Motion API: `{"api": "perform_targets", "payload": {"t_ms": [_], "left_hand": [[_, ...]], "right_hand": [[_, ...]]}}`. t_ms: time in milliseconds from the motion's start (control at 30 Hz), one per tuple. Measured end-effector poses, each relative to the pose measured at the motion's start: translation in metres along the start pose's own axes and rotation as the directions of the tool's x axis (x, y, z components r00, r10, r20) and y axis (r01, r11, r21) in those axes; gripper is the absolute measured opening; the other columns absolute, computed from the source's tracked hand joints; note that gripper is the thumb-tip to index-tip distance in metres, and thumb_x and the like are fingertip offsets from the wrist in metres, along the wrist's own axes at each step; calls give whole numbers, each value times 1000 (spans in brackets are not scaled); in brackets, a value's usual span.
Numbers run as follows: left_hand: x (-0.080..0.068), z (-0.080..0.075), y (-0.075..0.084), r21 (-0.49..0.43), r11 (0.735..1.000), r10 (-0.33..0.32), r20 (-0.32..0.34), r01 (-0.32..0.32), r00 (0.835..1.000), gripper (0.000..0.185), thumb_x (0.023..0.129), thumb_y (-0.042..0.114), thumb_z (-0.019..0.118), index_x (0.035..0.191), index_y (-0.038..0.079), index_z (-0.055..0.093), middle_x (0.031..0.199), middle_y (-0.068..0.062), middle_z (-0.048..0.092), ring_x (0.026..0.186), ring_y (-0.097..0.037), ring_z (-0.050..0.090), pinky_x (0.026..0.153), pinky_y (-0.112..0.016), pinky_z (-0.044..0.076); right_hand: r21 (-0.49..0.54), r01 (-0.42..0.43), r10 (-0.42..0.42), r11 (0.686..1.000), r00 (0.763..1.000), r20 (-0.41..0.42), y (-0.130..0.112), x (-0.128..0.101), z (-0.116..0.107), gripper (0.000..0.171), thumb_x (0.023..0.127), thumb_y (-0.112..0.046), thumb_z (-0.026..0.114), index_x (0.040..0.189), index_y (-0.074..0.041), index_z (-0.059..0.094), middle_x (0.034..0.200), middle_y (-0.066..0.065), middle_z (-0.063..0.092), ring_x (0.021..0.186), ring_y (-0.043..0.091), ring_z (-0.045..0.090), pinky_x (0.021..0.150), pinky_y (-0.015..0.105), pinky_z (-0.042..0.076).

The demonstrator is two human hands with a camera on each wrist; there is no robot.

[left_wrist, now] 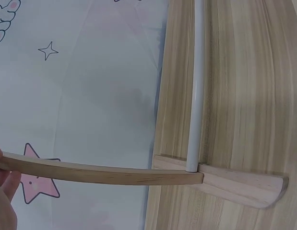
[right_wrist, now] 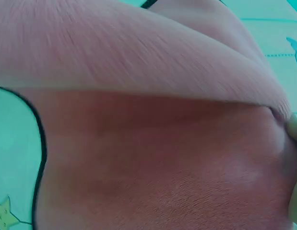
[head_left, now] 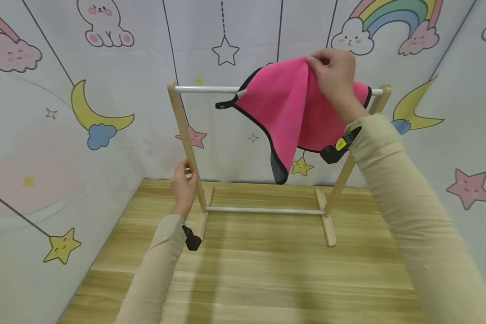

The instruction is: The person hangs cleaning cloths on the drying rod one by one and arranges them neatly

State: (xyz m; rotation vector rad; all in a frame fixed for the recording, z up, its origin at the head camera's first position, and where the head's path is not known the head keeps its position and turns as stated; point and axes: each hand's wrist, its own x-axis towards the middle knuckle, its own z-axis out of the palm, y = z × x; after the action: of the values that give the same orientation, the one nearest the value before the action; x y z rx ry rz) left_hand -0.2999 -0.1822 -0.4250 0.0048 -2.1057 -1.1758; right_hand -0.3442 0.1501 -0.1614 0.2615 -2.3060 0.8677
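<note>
Pink cloth (head_left: 283, 108) pinched by right-hand fingers (head_left: 321, 63), over rail (head_left: 206, 89)

The towel (head_left: 285, 105) is bright pink with a thin black edging, a black hanging loop and a grey underside showing at its lowest corner. The drying rack (head_left: 185, 130) has pale natural-wood posts and feet with white rails, and the table (head_left: 259, 270) under it is light wood with streaky yellow-brown grain. The backdrop (head_left: 65, 112) is whitish, printed with yellow moons, pink and yellow stars, pink and blue clouds, rainbows and a white rabbit, and both sleeves (head_left: 421, 216) are beige.
</note>
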Motion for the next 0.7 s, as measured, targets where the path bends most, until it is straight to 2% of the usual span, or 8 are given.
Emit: {"api": "perform_targets", "payload": {"t_ms": [67,133,233,300,433,500,700], "left_hand": [[0,1,1,1,1000,-3,1,3,1000,25,84,-3,56,109,-5,56,100,-20,59,87,-30,60,70,-38,55],[-1,1,1,1,1000,-4,3,4,1000,25,84,-3,56,109,-5,56,100,-20,59,87,-30,60,70,-38,55],[-1,2,0,2,1000,0,-3,0,1000,26,84,-3,55,110,-5,55,100,-20,59,87,-30,60,70,-38,55],[-1,1,0,-4,1000,0,-4,0,1000,26,84,-3,55,110,-5,55,101,-20,59,88,-30,60,70,-38,55],[-1,0,0,-19,1000,-8,4,8,1000,28,84,-4,56,112,-4,55,103,-19,59,88,-30,60,70,-38,55],[-2,-1,-1,-16,1000,-9,10,10,1000,29,84,-3,56,113,-4,55,103,-19,58,89,-30,60,71,-38,55],[-2,-3,0,-11,1000,-10,16,10,1000,29,84,-2,56,113,-3,56,102,-20,59,89,-30,59,71,-39,55]], "right_hand": [[-1,-88,88,996,994,69,4,1,-2,33,88,-35,56,105,-10,70,88,1,64,77,2,48,64,14,39],[-16,-129,130,991,973,189,8,1,-6,36,88,-37,56,109,-11,68,89,-2,63,79,4,49,63,15,40],[23,-126,108,992,920,377,11,0,-12,38,87,-38,57,111,-10,66,89,-3,64,80,8,51,64,19,42],[73,-95,53,993,896,441,12,-1,-15,38,87,-37,58,110,-8,67,87,-4,64,79,11,52,65,20,43],[111,-66,-1,992,856,517,11,-2,-18,38,86,-36,60,107,-5,68,78,-9,64,74,11,55,64,21,44],[108,-50,-15,993,846,533,10,-3,-18,38,85,-36,61,106,-5,68,74,-11,64,69,10,57,62,21,45],[129,-40,-34,991,850,526,10,-3,-17,36,80,-35,68,100,-6,71,71,-13,66,68,8,60,61,19,46]]}}
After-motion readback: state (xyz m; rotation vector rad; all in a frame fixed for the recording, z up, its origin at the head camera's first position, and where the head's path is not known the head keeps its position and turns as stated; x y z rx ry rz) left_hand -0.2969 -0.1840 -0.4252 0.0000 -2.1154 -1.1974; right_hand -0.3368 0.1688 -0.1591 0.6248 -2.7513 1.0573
